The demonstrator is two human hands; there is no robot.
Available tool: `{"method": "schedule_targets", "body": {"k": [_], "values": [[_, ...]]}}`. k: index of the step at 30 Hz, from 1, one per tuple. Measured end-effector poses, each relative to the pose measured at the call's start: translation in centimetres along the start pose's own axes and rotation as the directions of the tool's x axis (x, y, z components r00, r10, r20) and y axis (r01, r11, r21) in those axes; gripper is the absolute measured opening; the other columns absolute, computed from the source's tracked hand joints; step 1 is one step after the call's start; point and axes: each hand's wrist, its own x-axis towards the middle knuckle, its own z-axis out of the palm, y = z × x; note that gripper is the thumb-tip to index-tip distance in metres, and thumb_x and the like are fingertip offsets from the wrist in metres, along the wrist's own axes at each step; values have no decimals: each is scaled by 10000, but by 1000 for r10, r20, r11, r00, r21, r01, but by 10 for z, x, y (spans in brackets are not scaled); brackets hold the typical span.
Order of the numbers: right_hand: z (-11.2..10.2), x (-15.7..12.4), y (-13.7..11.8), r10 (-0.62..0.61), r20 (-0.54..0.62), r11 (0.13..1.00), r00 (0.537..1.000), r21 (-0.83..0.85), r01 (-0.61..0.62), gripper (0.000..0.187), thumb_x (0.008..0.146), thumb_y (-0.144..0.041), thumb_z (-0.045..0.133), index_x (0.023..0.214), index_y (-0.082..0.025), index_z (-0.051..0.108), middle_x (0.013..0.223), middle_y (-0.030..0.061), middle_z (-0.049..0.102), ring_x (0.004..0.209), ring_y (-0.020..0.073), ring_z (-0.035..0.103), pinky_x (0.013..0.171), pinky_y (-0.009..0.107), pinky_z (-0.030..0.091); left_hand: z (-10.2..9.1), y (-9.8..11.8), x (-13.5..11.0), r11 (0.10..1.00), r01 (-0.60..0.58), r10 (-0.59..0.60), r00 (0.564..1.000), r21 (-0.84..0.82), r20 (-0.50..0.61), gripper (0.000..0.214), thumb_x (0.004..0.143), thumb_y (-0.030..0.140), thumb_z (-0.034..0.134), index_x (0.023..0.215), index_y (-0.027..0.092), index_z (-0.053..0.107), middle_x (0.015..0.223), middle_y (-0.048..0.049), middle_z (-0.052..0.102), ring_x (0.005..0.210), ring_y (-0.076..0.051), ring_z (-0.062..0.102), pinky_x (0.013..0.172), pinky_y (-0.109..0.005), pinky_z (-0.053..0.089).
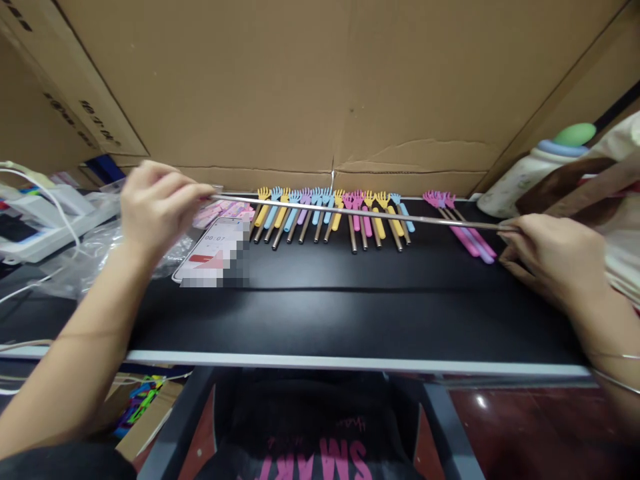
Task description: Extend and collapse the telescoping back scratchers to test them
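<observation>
A long, thin metal rod, like an extended back scratcher shaft, stretches nearly level above the black table. My left hand is closed on its left end in a pinch. At the opposite end, my right hand grips the rod, and both ends are hidden by fingers. Behind and below the rod lies a row of back scratchers with small hand-shaped heads in yellow, blue, purple and pink. Nearer my right hand is a separate small group of pink and purple back scratchers.
A phone showing a timer lies by my left wrist, near clear plastic bags and a white device with cables. Cardboard walls the back. At right stands a white bottle with a green top.
</observation>
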Motion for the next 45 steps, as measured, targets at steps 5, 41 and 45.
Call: {"method": "schedule_targets", "body": {"k": [5,41,45], "values": [[-28,12,-68,-167,-166,981,972,74,181,417,910,-472,366,735,-184,613,690,44,654,560,125,480,514,246,225,-3,75,34,965,-220,232,970,-141,76,240,945,330,459,850,258,667,675,5,665,621,-140,547,564,-275,337],[12,-4,19,-37,30,960,999,-276,44,320,867,-431,440,723,-191,595,681,69,642,634,187,566,477,242,187,-13,-37,-24,991,133,-121,941,-16,317,446,903,524,312,750,245,624,698,1,615,717,-168,493,557,-232,253],[14,-3,16,-16,74,972,997,-234,33,248,866,-391,473,807,-201,621,767,62,677,681,195,593,487,247,212,-19,-40,-26,976,204,-171,937,-80,305,457,884,545,340,709,242,634,668,3,591,688,-159,472,548,-212,199]]}}
